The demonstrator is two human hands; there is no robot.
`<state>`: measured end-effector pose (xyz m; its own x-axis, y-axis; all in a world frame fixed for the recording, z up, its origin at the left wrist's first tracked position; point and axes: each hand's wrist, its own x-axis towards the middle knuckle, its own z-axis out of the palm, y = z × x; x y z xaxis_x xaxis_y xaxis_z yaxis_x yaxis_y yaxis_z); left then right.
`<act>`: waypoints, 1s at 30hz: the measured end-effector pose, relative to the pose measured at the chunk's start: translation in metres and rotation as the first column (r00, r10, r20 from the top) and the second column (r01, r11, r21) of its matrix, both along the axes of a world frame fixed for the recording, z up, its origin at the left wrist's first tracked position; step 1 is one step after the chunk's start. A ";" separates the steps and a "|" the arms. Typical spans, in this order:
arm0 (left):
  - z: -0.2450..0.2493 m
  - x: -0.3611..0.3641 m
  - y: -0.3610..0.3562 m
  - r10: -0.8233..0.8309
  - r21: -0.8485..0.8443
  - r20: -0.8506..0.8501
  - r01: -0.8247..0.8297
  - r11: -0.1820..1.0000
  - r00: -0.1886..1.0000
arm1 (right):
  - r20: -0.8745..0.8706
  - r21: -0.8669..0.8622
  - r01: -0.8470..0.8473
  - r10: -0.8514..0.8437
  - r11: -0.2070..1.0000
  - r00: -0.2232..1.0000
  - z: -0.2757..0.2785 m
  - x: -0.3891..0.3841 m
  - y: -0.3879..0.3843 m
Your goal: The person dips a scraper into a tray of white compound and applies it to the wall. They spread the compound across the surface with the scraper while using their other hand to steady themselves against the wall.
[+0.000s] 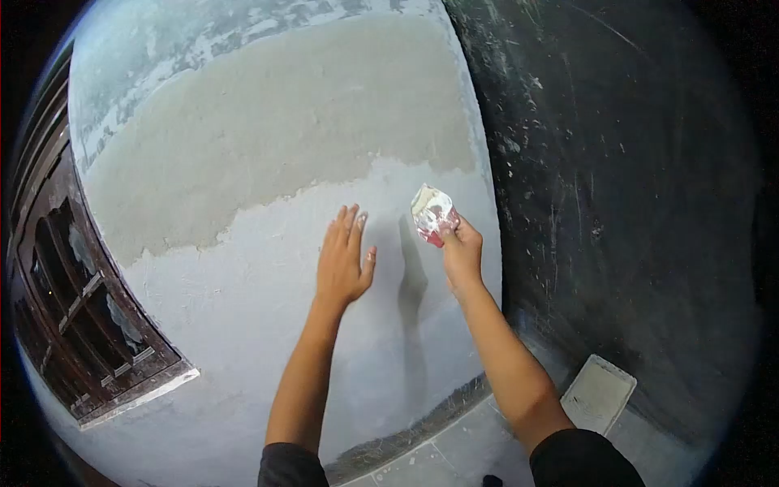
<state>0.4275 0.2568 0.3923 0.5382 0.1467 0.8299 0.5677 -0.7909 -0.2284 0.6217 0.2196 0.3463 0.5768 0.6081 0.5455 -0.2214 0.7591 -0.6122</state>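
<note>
My right hand (464, 253) grips a putty knife (434, 213) with a reddish handle end and a blade smeared with white putty. It is raised in front of the wall (243, 300), near the right corner. To its left, my left hand (345, 258) is open, fingers stretched upward, close to the pale lower part of the wall; whether the palm touches is hard to tell. White specks mark its fingertips. Above both hands lies a rough beige-grey patch (308, 105), with an uneven border where the whiter coat begins.
A dark wooden window (89, 300) with bars is set at the left. The adjoining dark wall (617, 203) on the right has white splashes. A shallow rectangular tray (599, 394) lies on the tiled floor (462, 446) at the lower right.
</note>
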 end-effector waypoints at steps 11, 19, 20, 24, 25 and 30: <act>0.069 -0.049 0.049 0.400 0.404 -0.190 -0.300 0.864 0.897 | 0.314 0.180 0.531 -0.560 0.828 0.767 0.066 -0.047 0.023; 0.063 -0.048 0.053 0.348 0.424 -0.100 -0.277 0.862 0.932 | 0.319 0.511 0.753 -0.905 0.415 0.281 0.063 -0.087 0.093; 0.062 -0.047 0.053 0.330 0.413 -0.090 -0.267 0.871 0.940 | 0.355 0.482 0.771 -0.897 0.416 0.263 0.060 -0.098 0.099; 0.064 -0.052 0.062 0.258 0.428 -0.049 -0.213 0.878 0.965 | 0.445 0.446 0.805 -0.877 0.390 0.178 0.037 -0.129 0.103; 0.062 -0.052 0.059 0.239 0.436 -0.028 -0.204 0.876 0.971 | 0.450 0.445 0.804 -0.875 0.395 0.181 0.025 -0.130 0.095; 0.061 -0.050 0.052 0.316 0.390 -0.046 -0.274 0.879 0.947 | 0.303 0.327 0.796 -0.854 0.509 0.422 0.037 -0.092 0.037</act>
